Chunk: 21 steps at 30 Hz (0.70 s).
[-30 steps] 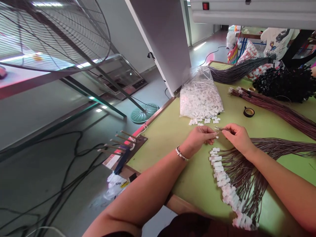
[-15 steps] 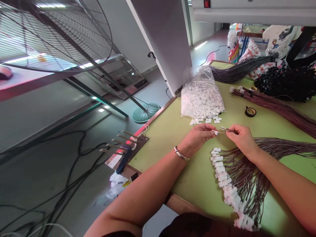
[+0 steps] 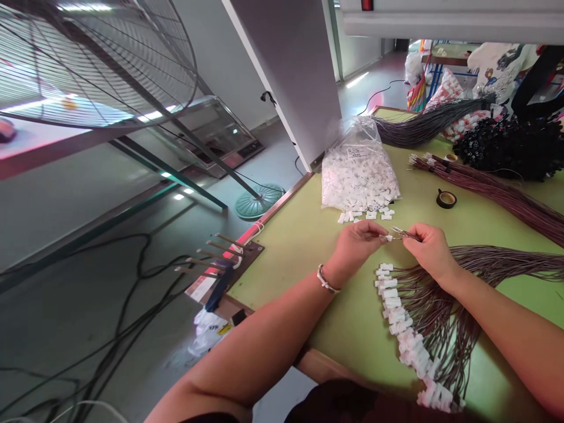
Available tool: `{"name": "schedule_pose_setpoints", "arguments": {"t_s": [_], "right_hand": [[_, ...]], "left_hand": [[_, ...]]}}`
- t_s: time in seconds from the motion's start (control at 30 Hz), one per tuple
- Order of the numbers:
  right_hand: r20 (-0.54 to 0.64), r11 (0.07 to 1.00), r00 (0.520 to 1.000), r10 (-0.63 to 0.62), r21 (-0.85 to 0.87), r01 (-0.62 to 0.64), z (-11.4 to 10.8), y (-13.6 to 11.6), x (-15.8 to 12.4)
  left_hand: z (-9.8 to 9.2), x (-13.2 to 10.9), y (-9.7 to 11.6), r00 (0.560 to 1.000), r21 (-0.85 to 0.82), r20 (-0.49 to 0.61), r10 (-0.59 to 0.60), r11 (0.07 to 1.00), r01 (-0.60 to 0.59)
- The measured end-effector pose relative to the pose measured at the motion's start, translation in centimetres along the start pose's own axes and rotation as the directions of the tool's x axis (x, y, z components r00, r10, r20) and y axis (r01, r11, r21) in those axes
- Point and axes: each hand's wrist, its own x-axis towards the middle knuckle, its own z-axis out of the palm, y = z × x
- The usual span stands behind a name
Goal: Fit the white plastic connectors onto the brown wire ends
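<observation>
Just right of the frame's centre, the left hand (image 3: 363, 239) pinches one small white connector (image 3: 388, 238) at its fingertips, thumb and finger drawn narrow; the right hand (image 3: 426, 247) is closed on a few thin dark wires (image 3: 410, 235), their metal tips jutting toward the left of the frame; the connector lies directly left of those tips, and its long axis seems to run across the frame, roughly in line with the lowest wire; that tip reaches the connector's right end, though whether it sits inside is too small to tell; the other tips stand just above it, angled slightly upward; the left hand is the nearer one to the connector, being in contact with it; as for counts, there are two hands and one held connector, while the held wires overlap too much to number; one clear bag (image 3: 359, 176) of white pieces sits above the hands on the green tabletop (image 3: 282, 258), with at least five loose pieces (image 3: 371, 215) at its mouth; one curved row of wired connectors (image 3: 392, 302), well over ten but overlapping, runs toward the lower right; two tape rolls, one black (image 3: 446, 205) and one pale (image 3: 451, 157), lie at upper right.
</observation>
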Motion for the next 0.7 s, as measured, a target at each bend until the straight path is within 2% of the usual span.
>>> {"name": "schedule_pose_setpoints", "arguments": {"t_s": [0.1,0.17,0.33,0.57,0.7], "right_hand": [[0.037,0.998,0.998,0.051,0.031,-0.052,0.1,0.3,0.2],[0.069,0.994,0.995,0.078,0.069,-0.083,0.0,0.5,0.4],[0.13,0.985,0.986,0.105,0.12,-0.121,-0.3,0.8,0.7],[0.13,0.997,0.991,0.031,0.072,-0.041,-0.3,0.9,0.5],[0.148,1.0,0.989,0.007,-0.004,-0.007,-0.3,0.9,0.5]], "left_hand": [[1.0,-0.2,-0.6,0.995,0.12,-0.039,0.091,0.989,-0.086],[1.4,-0.2,-0.9,0.995,0.115,-0.035,0.097,0.989,-0.093],[1.3,0.1,-0.7,0.999,-0.082,-0.013,-0.029,0.996,0.028],[0.6,0.3,0.2,0.97,-0.048,0.045,-0.239,0.969,0.242],[0.4,0.3,0.0,0.968,-0.149,0.06,-0.243,0.957,0.25]]}}
